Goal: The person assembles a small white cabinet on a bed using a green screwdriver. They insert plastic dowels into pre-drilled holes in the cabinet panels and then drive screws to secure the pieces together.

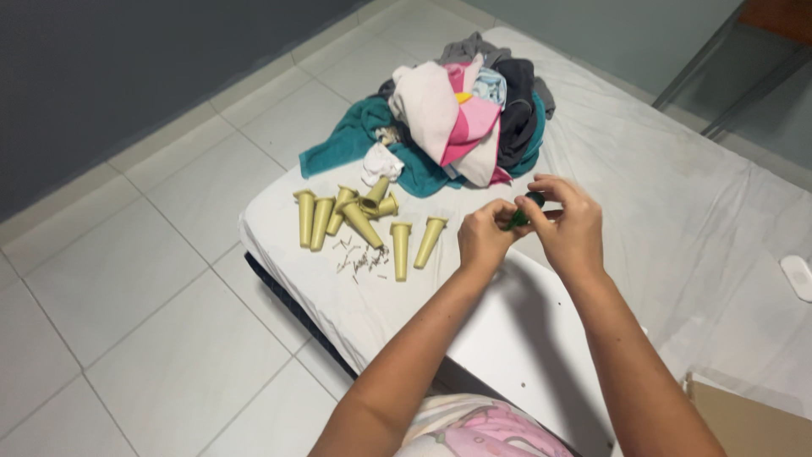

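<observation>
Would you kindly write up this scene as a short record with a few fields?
Surface: mattress in a white sheet on a tiled floor
Left hand: pinching a small dark green object
Right hand: grip closed on the same object from above
Nearby: tan cone-shaped tubes with small scraps lying among them
Behind: heap of clothes on a teal towel
Right edge: small white item

Soft, even indoor light, faint shadows under the arms, slight blur overall, mild wide-angle stretch at edges
</observation>
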